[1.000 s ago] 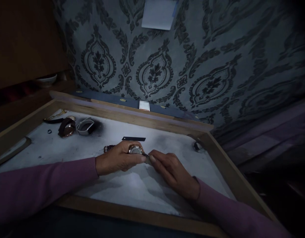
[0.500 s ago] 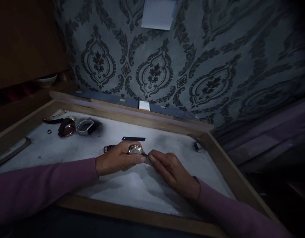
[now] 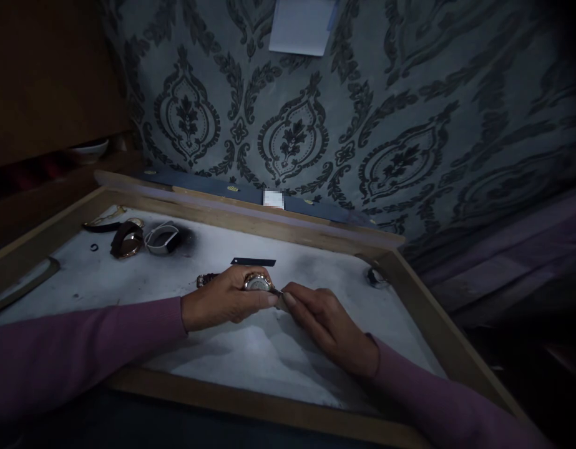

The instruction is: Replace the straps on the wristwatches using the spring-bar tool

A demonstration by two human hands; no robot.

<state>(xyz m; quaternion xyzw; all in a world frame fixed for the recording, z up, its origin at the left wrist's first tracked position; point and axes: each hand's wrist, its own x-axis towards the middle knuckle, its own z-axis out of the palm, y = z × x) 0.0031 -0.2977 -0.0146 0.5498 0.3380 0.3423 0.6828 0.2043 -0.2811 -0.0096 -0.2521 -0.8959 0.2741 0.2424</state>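
My left hand (image 3: 234, 296) is closed around a round wristwatch (image 3: 258, 282), whose silvery case back faces up. Part of its dark strap (image 3: 204, 280) pokes out on the far left side of the hand. In my right hand (image 3: 322, 318) a small flat blade (image 3: 279, 295) is pinched between thumb and fingers. The blade's tip meets the right edge of the watch case, close to my left thumb. Most of the blade is hidden by the fingers. Just beyond the hands lies a dark flat strip (image 3: 253, 262), slanted at its ends.
A wooden-rimmed tray (image 3: 250, 405) with a white lining surrounds the work. At its far left are a brown-strapped watch (image 3: 127, 240) and a grey-banded watch (image 3: 162, 238). Another dark watch (image 3: 377, 277) lies by the right rim. Behind stands a patterned wall (image 3: 292, 134).
Both hands hold nearly the same pose, with the blade still at the edge of the watch case. The whole view has shifted very slightly.
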